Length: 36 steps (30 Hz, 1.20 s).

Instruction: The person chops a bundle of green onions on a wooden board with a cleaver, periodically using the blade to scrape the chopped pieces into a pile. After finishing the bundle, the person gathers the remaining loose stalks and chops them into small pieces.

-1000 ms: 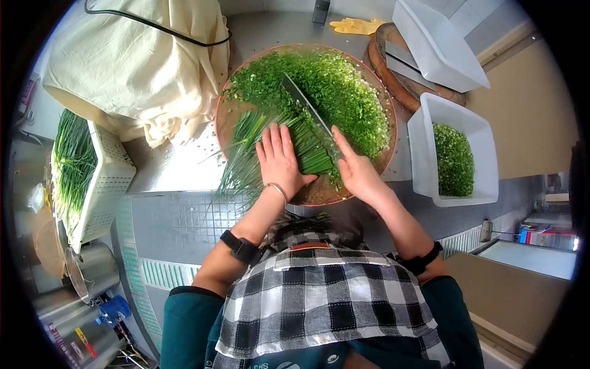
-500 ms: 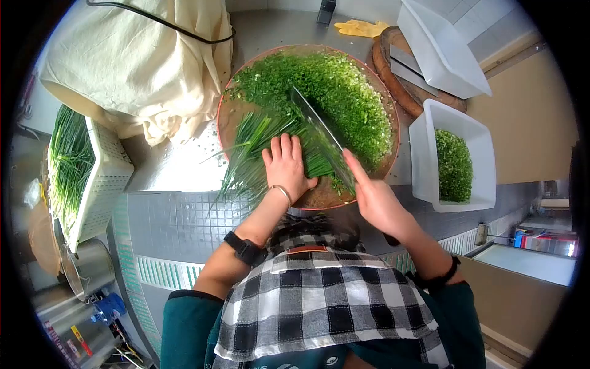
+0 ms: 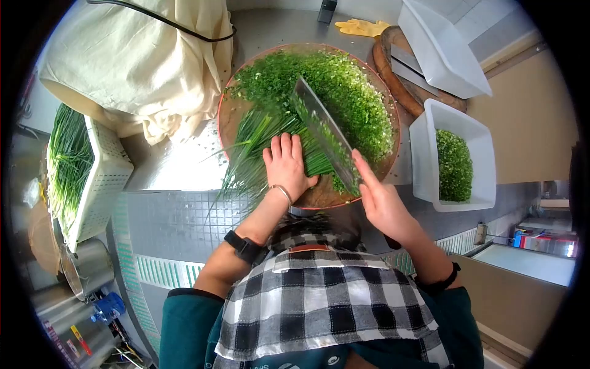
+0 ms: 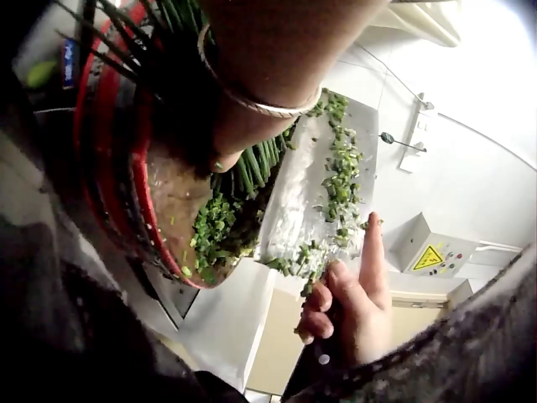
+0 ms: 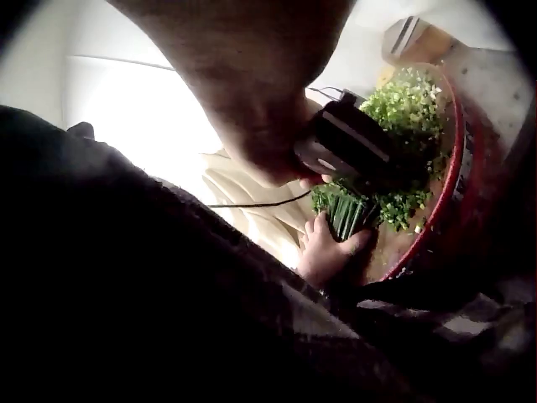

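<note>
Long green onions lie in a bundle on a round, red-rimmed chopping board. My left hand presses on them, fingers extended and thumb out toward the cut ends. In my right hand I grip a cleaver, index finger stretched along the blade. Its broad blade leans beside the cut ends, with green bits stuck to its face in the left wrist view. A large heap of chopped green onions covers the far and right parts of the board.
A white tub with chopped green onions stands at right. Behind it are another white tub, a wooden board and yellow gloves. Cream cloth drapes something at left, above a white basket of whole green onions.
My right hand has moved rightward and back with the cleaver, whose blade now tilts to show more of its face. The left hand stays on the bundle.
</note>
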Motion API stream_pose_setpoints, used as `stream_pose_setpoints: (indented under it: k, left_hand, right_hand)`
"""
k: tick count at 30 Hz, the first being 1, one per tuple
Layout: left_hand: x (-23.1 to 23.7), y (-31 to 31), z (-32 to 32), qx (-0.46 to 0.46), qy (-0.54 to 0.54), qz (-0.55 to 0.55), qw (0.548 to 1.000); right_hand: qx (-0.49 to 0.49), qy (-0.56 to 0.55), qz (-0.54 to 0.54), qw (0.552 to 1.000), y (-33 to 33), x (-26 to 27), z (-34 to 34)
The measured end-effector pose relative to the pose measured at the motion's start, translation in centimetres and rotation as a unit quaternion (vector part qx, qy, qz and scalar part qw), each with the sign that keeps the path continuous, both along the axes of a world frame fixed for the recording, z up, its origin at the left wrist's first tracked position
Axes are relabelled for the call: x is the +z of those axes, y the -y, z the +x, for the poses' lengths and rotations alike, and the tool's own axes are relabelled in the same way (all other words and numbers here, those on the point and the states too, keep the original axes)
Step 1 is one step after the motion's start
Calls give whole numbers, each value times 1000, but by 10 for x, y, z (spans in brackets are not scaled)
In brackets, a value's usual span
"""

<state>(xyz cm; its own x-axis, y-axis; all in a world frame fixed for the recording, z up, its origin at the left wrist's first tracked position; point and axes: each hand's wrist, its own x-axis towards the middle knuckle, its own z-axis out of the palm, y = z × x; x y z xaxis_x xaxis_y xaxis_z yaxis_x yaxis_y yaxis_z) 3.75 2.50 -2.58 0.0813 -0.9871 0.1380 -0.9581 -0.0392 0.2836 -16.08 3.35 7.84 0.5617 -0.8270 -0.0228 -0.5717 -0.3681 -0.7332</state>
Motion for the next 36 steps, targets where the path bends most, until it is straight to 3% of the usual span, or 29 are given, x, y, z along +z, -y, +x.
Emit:
stream_pose_setpoints:
  k: [2,5,6,8,11,13,16,20,24,26,28,30,32,34,36]
  left_hand:
    - [-1,-1,1,1,2,-1,1000]
    - [-1,0,1,-4,3,16,1000]
    - [-3,0,0,-2,1,11,1000]
    - [-4,2,1,2,3,2,1000]
    - [-3,-4,-3,9,12,29,999]
    - [-2,-10,-7,29,63,-60,996]
    - [3,2,4,49,24,-79,995]
    - [7,7,12,53,-4,36,998]
    - [2,7,9,54,11,20,998]
    - [2,8,9,49,7,23,998]
    - [6,7,10,45,6,29,999]
    - [12,9,9,38,15,87,995]
    - [12,10,9,37,22,91,995]
    - [10,9,8,33,30,93,995]
    - [5,9,11,30,22,76,996]
  right_hand:
    - [6,-42,43,998,4,-13,0]
    - [2,-69,16,997,28,-55,20]
    - [-20,-145,37,989,36,-57,35]
    - [-13,-155,-8,988,40,-56,52]
    - [-15,-143,-13,990,39,-58,48]
    - [-22,-139,4,990,42,-58,45]
    - [-23,-104,17,994,45,-65,36]
    - [-31,-91,49,994,34,-27,26]
    - [7,19,-51,998,8,-4,9]
    - [18,-7,-60,998,3,-5,1]
    - [24,-64,9,998,2,-8,1]
    - [26,-76,6,997,12,-9,8]
    - [33,-166,50,984,28,-7,28]
    - [36,-126,-23,991,49,-57,47]
    - [27,-140,-25,989,49,-53,55]
